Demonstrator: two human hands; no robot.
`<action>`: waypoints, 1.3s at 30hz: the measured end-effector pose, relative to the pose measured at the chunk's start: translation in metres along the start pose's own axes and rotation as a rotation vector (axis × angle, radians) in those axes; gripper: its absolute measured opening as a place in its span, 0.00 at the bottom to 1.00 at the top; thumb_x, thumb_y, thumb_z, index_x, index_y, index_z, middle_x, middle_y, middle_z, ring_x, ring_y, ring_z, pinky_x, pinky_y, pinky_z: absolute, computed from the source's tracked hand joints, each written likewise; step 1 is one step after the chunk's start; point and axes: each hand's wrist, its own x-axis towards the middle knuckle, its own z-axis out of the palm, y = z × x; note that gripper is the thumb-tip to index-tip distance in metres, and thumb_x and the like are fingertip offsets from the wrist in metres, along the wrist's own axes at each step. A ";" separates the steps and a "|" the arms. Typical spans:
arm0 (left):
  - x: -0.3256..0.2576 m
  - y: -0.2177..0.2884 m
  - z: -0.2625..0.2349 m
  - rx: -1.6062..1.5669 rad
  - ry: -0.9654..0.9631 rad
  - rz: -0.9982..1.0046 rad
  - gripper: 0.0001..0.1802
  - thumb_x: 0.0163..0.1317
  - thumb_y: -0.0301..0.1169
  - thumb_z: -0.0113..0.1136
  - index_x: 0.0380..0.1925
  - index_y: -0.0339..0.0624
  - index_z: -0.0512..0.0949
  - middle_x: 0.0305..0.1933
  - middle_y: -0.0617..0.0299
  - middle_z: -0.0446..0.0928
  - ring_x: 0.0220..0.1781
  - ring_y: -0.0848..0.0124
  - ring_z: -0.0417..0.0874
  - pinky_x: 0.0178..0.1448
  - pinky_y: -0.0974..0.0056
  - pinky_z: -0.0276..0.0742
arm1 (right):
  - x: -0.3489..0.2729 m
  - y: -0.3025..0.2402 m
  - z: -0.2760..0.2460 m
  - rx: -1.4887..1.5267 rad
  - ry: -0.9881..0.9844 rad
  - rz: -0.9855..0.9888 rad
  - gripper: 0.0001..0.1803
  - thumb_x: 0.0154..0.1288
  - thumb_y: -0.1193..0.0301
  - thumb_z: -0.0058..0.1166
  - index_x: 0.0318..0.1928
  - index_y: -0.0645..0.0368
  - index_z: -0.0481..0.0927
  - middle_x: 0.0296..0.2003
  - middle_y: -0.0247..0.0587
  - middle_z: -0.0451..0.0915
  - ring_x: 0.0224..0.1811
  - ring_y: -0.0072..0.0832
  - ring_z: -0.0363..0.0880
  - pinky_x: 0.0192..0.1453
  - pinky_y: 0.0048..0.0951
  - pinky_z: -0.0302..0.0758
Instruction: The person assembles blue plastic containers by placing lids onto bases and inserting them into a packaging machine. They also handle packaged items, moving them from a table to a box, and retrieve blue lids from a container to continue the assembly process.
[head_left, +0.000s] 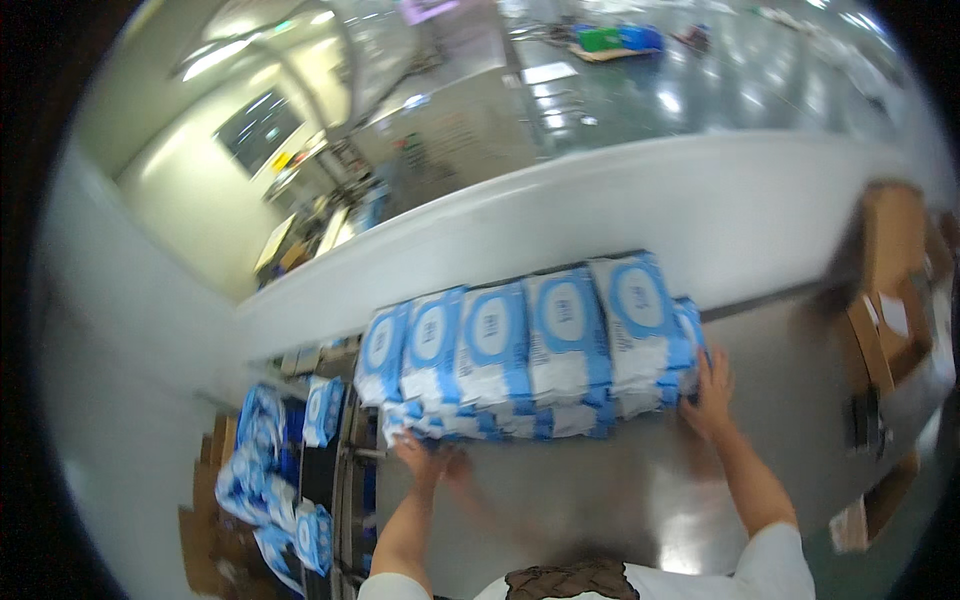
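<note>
Packs point(492, 330) at twelve o'clock on the tabletop point(780, 410); left hand point(422, 462) at their seven, right hand point(712, 398) at four, fingers spread, unclenched. Even pressure should keep them square!

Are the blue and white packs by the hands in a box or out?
Out: the stacked packs lie on the table, tops and fronts showing, the left hand and right hand at their edges.
</note>
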 end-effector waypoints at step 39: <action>-0.104 0.239 -0.043 -0.595 -0.324 -0.001 0.51 0.50 0.47 0.66 0.64 0.27 0.50 0.69 0.28 0.36 0.72 0.40 0.37 0.70 0.39 0.40 | -0.364 -0.032 0.074 0.034 0.009 -0.120 0.32 0.53 0.61 0.58 0.60 0.51 0.68 0.62 0.53 0.61 0.62 0.54 0.60 0.64 0.49 0.61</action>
